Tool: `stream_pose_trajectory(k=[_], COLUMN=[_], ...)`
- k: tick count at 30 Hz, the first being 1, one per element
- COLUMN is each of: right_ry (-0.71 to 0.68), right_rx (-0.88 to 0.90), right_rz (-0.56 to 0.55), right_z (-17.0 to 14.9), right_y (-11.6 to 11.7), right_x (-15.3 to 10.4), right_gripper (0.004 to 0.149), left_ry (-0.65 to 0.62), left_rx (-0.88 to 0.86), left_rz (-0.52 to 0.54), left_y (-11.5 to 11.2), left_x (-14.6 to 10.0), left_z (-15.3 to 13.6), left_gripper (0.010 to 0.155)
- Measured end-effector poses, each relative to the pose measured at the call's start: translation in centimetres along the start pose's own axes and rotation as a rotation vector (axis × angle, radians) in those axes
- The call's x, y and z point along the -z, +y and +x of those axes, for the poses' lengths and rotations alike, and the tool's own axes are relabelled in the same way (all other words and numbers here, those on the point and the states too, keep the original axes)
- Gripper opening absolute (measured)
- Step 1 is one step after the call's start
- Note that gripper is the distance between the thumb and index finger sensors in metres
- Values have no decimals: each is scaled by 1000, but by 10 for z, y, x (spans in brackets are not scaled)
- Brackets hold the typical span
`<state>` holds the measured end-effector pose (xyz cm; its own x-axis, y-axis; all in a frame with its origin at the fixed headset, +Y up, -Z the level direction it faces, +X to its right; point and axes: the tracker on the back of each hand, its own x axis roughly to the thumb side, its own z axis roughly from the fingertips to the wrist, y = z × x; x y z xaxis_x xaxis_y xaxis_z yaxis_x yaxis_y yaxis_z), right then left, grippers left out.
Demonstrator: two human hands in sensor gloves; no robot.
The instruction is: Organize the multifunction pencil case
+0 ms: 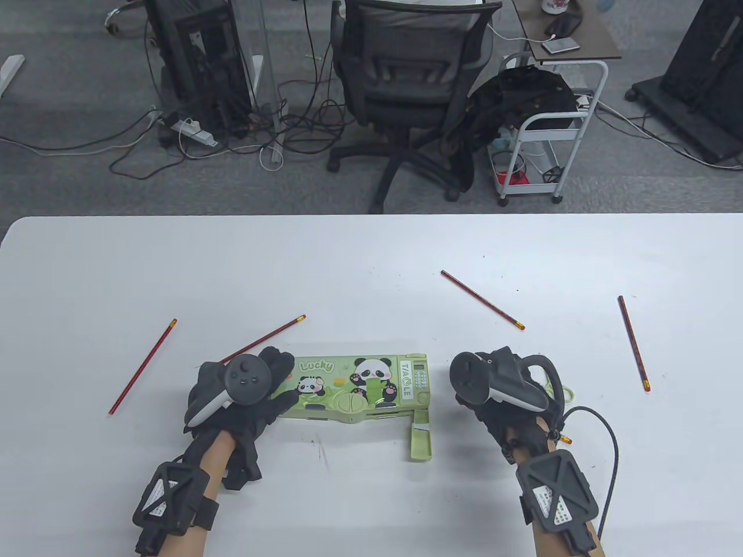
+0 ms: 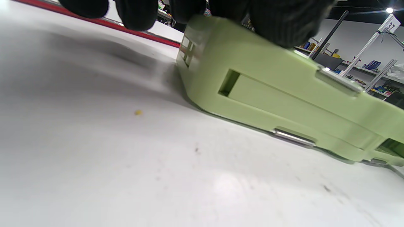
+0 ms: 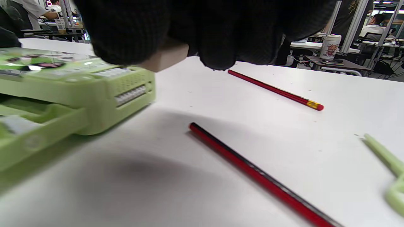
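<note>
A light green pencil case [image 1: 360,386] with panda pictures lies flat near the table's front, and a small drawer [image 1: 421,441] sticks out from its near right corner. My left hand [image 1: 270,380] lies over the case's left end, with the fingers [image 2: 135,12] curled over the far edge and the thumb on the lid. My right hand [image 1: 467,400] hovers just right of the case. In the right wrist view it pinches a small beige eraser [image 3: 162,56] above the case's right end [image 3: 126,88]. A red pencil [image 3: 258,176] lies on the table under this hand.
Red pencils lie scattered on the white table [image 1: 371,255]: one at far left [image 1: 142,367], one behind my left hand [image 1: 264,338], one behind my right hand [image 1: 483,300] and one at far right [image 1: 633,342]. A pale green loop [image 3: 385,167] lies right of my right hand.
</note>
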<state>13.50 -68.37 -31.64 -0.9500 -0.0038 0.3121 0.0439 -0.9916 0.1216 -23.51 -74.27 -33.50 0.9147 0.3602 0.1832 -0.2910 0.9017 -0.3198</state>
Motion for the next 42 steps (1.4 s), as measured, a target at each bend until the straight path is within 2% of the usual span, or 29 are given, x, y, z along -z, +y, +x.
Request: stream_pose_trajectory(k=[5, 15, 23, 42], right_ry=[-32, -144, -179, -184], right_rx=[54, -87, -166, -327], right_rz=[-27, -24, -35, -97], right_z=[27, 75, 86, 102], right_y=[-2, 22, 32, 36], right_x=[-15, -30, -31, -36], right_gripper=[66, 66, 66, 63], left_ry=[-1, 0, 2, 2], left_rx=[-1, 0, 0, 1], left_rz=[-1, -1, -2, -4], left_y=[0, 0, 0, 0], left_x=[0, 0, 0, 0], left_z=[0, 0, 0, 0], left_gripper=[72, 72, 72, 72])
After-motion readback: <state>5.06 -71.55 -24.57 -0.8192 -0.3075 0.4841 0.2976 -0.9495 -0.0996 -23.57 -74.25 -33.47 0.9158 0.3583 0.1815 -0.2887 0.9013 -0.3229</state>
